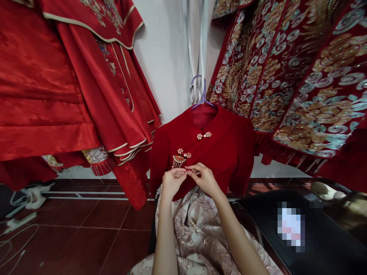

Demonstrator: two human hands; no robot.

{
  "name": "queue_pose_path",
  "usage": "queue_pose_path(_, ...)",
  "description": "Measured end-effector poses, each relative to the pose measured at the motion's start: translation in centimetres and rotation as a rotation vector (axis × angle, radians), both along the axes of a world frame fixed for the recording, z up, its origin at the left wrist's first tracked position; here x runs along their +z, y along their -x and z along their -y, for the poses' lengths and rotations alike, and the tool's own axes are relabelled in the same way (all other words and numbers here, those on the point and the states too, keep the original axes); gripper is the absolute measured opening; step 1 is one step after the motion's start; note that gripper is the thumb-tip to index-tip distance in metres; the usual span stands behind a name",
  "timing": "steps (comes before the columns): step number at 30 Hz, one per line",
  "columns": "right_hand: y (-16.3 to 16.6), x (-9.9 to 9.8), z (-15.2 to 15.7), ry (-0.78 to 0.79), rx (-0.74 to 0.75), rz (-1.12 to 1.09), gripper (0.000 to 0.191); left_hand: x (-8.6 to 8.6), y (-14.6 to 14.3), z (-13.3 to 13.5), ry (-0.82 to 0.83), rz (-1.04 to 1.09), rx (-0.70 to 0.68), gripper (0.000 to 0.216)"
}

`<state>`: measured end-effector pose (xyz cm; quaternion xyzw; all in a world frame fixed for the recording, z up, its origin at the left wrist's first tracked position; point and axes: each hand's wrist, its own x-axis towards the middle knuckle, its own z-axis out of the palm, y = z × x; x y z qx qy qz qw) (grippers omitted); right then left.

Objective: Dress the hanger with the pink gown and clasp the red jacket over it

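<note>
Left hand (174,180) and right hand (205,178) meet at the lower front of a red jacket (220,152), each with thumb and fingers pinching a small beaded clasp (188,171), mostly hidden by the fingertips. The jacket hangs from a purple hanger (203,93), facing the person, its lower edge against the patterned cloth (195,229) over the lap. Just above the left hand, a fan-shaped brooch (179,159) with dangling strands sits on the jacket; a flower fastener (204,135) lies across the chest below the collar. Red garments (43,95) hang to the left, and embroidered ones (312,103) to the right, well apart from the hands. At lower right is a black surface (258,208) bearing a pixelated item. White shoes (36,198) are at far left, near the floor (71,244).
</note>
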<state>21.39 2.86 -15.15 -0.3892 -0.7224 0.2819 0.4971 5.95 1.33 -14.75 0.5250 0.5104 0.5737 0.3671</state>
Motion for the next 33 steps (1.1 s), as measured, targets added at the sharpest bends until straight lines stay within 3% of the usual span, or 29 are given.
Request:
queue_pose_path(10, 0.6, -0.9, -0.4, -0.073, -0.072, -0.014, 0.021, -1.2, -0.3, -0.7, -0.003, -0.084, 0.041, 0.011)
queue_pose_path(14, 0.5, -1.1, -0.6, -0.055, -0.083, 0.003, 0.019, -1.8, 0.0, -1.0, -0.044, -0.091, -0.012, 0.009)
queue_pose_path(17, -0.5, -0.1, -0.1, 0.023, -0.036, -0.005, 0.017, -1.5, 0.4, -0.8, -0.068, -0.097, -0.019, 0.019)
queue_pose_path(20, -2.3, 1.9, 0.8, 0.068, -0.118, -0.073, 0.018, -0.5, 1.1, -0.3, -0.096, -0.113, 0.115, 0.029)
queue_pose_path(23, -4.2, 3.6, 1.6, 0.081, -0.214, -0.217, 0.024, 0.5, 1.7, 0.4, -0.115, -0.138, 0.215, 0.022)
queue_pose_path(25, -5.0, 4.1, 1.8, 0.094, -0.214, -0.279, 0.028, 0.8, 1.9, 0.8, -0.141, -0.19, 0.194, 0.02)
queue_pose_path(29, -4.7, 2.9, 1.3, 0.15, -0.133, -0.19, 0.026, 0.2, 1.7, 0.9, -0.199, -0.419, 0.018, 0.014)
queue_pose_path(33, -2.8, 0.6, 0.3, 0.177, -0.049, 0.014, 0.016, -0.6, 1.1, 0.6, -0.235, -0.564, 0.007, 0.015)
